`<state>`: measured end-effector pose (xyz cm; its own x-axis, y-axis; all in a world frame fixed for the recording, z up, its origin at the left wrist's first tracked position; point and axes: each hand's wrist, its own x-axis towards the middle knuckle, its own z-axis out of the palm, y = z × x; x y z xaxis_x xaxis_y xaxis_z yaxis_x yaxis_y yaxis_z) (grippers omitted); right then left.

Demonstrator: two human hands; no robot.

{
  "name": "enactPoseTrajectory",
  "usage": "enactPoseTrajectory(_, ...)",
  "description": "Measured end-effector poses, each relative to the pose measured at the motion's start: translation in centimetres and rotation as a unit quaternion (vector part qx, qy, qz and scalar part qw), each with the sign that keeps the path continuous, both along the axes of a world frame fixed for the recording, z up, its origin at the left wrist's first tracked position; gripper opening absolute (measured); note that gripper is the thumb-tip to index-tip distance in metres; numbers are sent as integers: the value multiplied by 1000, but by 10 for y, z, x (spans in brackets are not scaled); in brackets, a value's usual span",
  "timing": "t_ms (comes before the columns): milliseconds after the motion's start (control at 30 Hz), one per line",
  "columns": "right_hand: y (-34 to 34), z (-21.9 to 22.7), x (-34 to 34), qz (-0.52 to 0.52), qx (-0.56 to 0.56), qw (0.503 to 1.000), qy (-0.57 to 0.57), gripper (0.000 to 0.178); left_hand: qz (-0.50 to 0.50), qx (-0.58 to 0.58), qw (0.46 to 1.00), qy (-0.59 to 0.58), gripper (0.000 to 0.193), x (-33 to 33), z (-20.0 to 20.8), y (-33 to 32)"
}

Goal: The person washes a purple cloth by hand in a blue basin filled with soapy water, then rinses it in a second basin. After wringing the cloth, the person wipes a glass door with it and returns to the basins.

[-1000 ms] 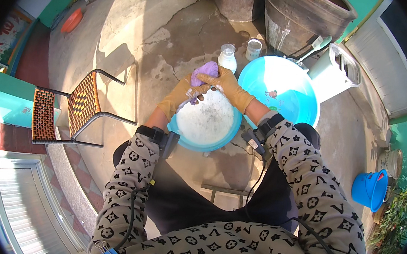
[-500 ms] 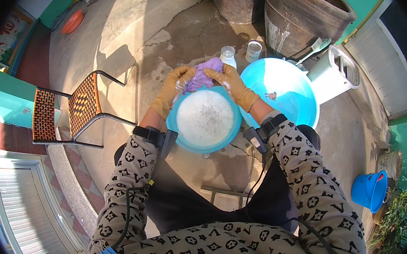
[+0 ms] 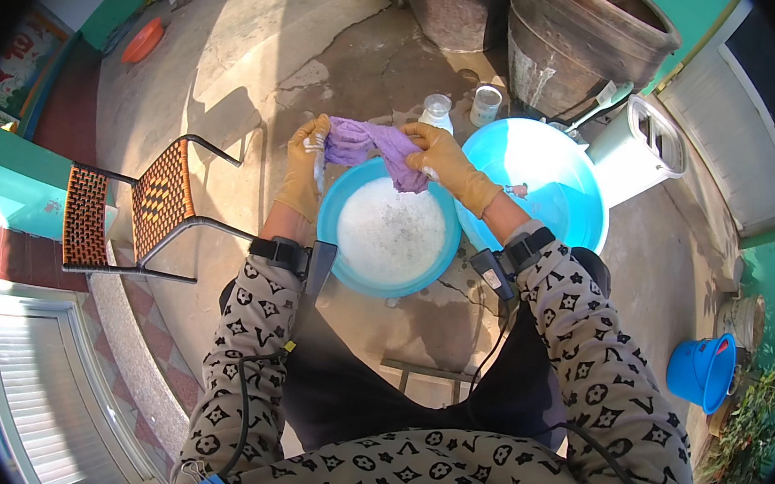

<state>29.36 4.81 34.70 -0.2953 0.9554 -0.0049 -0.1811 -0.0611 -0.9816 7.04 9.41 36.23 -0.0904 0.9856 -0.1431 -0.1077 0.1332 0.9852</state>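
A wet purple cloth [image 3: 367, 142] is stretched between my two hands, over the far rim of a blue basin [image 3: 451, 249]. White suds [image 3: 390, 231] fill the basin. My left hand [image 3: 304, 160], in a yellow rubber glove with foam on it, grips the cloth's left end. With its fingers closed, my right hand [image 3: 450, 165], gloved the same way, pinches the cloth near its right end. Part of the cloth hangs down below the right fingers, above the suds.
A larger blue tub [image 3: 590, 207] with water stands to the right, beside a white bin [image 3: 628, 159]. Two clear containers [image 3: 485, 107] [image 3: 436, 110] stand beyond the basin. Big brown vats [image 3: 568, 48] are at the back, a woven chair [image 3: 161, 190] at left, a blue bucket [image 3: 697, 371] at right.
The purple cloth was bunched between my hands and is now spread out sideways. My left hand has moved left, and the cloth's right end now hangs lower.
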Motion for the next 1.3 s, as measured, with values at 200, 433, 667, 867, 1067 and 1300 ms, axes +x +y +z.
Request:
enactPoseTrajectory(200,9,16,20,21,-54,994,90,48,-63,32,997,-29,28,-1,8,3)
enactPoseTrajectory(433,-8,25,22,89,-46,926,363,39,-307,-60,946,-84,44,26,22,-29)
enactPoseTrajectory(667,6,13,24,-40,21,954,295,39,-341,69,894,283,54,16,9,-16)
enactPoseTrajectory(867,10,14,32,-39,-141,891,429,20,-375,40,923,75,49,17,25,-23)
enactPoseTrajectory(1067,7,19,4,-167,-136,924,316,32,-348,21,937,9,45,36,23,-32)
enactPoseTrajectory(1300,0,14,-6,-78,-117,981,130,29,-338,91,933,83,38,35,-10,-27)
